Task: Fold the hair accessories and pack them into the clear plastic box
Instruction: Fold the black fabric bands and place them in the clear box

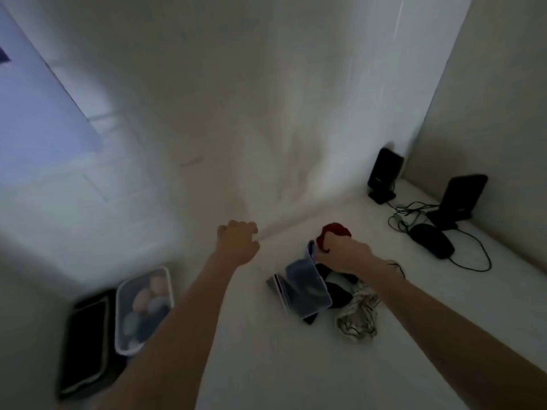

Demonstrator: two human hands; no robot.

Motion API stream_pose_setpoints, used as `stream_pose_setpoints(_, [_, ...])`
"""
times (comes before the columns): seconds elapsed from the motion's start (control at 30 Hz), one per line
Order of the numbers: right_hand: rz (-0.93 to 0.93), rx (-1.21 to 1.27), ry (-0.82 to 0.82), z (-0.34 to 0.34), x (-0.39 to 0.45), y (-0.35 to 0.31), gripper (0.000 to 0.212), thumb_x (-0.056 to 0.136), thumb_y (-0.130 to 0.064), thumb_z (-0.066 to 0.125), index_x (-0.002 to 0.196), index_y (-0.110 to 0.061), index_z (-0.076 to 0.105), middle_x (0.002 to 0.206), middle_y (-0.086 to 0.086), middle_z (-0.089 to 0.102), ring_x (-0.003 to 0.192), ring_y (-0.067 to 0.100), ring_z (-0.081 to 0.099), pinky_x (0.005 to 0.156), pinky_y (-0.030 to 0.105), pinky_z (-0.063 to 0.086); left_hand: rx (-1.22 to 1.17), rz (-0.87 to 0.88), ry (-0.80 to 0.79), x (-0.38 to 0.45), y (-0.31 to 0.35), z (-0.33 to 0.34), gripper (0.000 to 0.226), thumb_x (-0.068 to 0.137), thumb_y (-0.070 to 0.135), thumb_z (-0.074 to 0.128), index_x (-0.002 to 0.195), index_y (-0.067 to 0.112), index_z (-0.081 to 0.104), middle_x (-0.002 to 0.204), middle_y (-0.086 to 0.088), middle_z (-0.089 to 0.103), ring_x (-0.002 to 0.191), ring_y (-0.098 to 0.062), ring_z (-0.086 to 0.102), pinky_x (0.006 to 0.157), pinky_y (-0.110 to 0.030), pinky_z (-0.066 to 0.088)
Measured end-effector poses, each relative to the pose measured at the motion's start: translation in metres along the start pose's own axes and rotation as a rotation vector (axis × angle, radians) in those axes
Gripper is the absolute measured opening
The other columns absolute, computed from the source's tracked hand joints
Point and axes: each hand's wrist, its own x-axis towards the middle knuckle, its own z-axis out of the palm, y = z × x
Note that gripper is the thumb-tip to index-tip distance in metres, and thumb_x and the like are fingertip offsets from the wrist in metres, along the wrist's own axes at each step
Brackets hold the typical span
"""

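My right hand [343,251] is closed around a red hair accessory [336,230], held just above the far end of a clear plastic box [307,287] that sits tilted on the white table. Dark fabric pieces [337,292] lie right beside the box, and a cream patterned scrunchie [358,318] rests to their right. My left hand [236,242] hovers left of the box with curled fingers and nothing in it. The picture is blurred.
A second clear box [142,309] holding several rounded pastel items stands at the near left, next to a black flat case [85,341]. Two black stands [383,174] [457,199], a dark mouse [432,241] and tangled cables [408,214] occupy the far right corner by the wall.
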Motion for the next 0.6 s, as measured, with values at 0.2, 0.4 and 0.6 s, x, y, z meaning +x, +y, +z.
stream_pose_setpoints(0.2, [0.047, 0.083, -0.024, 0.064, 0.004, 0.022, 0.040, 0.087, -0.045, 0.053, 0.059, -0.018, 0.042, 0.057, 0.002, 0.047, 0.052, 0.017, 0.047, 0.049, 0.028, 0.036, -0.013, -0.034, -0.064, 0.006, -0.026, 0.058, 0.054, 0.086, 0.056, 0.048, 0.133, 0.030, 0.042, 0.131, -0.002, 0.056, 0.125, -0.024, 0.045, 0.109, -0.043, 0.023])
stream_pose_setpoints(0.4, [0.014, 0.178, 0.191, 0.090, 0.009, 0.029, 0.035, 0.087, -0.043, 0.052, 0.070, -0.014, 0.060, 0.064, 0.003, 0.064, 0.063, 0.023, 0.062, 0.058, 0.033, 0.048, -0.358, -0.046, 0.028, 0.014, -0.057, 0.070, 0.020, 0.085, 0.035, 0.063, 0.096, 0.019, 0.068, 0.097, 0.000, 0.066, 0.093, -0.019, 0.061, 0.080, -0.027, 0.045])
stream_pose_setpoints(0.6, [-0.150, 0.327, 0.419, 0.092, 0.016, 0.024, 0.035, 0.081, -0.052, 0.061, 0.064, -0.022, 0.055, 0.054, -0.006, 0.060, 0.052, 0.007, 0.060, 0.052, 0.022, 0.045, -0.383, -0.012, -0.035, 0.004, -0.085, 0.072, 0.023, 0.084, 0.026, 0.066, 0.069, 0.009, 0.066, 0.067, -0.001, 0.068, 0.050, -0.004, 0.058, 0.044, -0.019, 0.045])
